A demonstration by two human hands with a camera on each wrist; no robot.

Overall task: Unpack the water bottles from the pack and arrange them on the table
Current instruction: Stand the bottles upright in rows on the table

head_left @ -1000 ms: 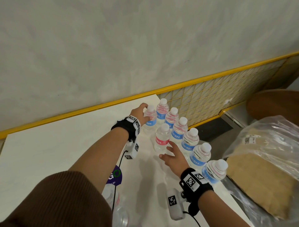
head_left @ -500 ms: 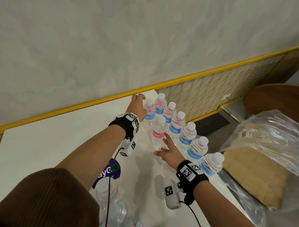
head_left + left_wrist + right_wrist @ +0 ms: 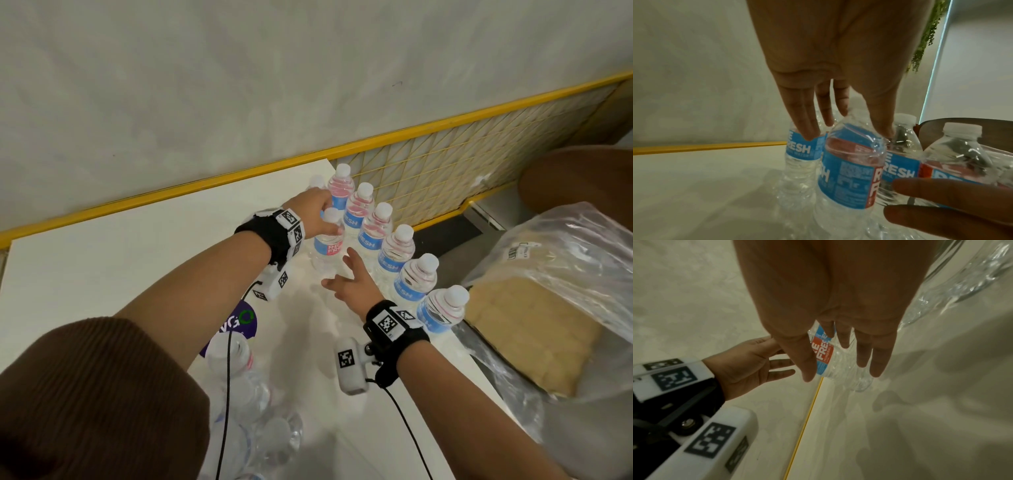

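Now, left hand [image 3: 317, 214]: it is reaching over a water bottle [image 3: 329, 245] (blue and red label) and holding it by the shoulder, thumb on one side and fingers [image 3: 804, 116] draped down the far side; the bottle is leaning slightly while its base is sitting on the white table [image 3: 102, 253].
Right hand [image 3: 349, 284]: it is hovering open just in front of the held bottle, fingers [image 3: 865, 353] straight and spread, gripping nothing; whether a fingertip is touching the bottle is not clear.
Row of bottles [image 3: 394, 250]: standing upright just beyond and to the right of the right hand, caps running in a line along the table's far edge, each close beside the next.
Bottle behind the left hand [image 3: 799, 155]: standing right beside the held one, partly hidden by the fingers.
Pack [image 3: 250, 404]: lying under the left forearm, nearer the body, clear wrap with more bottles showing inside (a purple printed patch is peeking out beside it).
Plastic bag [image 3: 548, 291]: sitting off the table to the right of the right wrist, with something tan inside.
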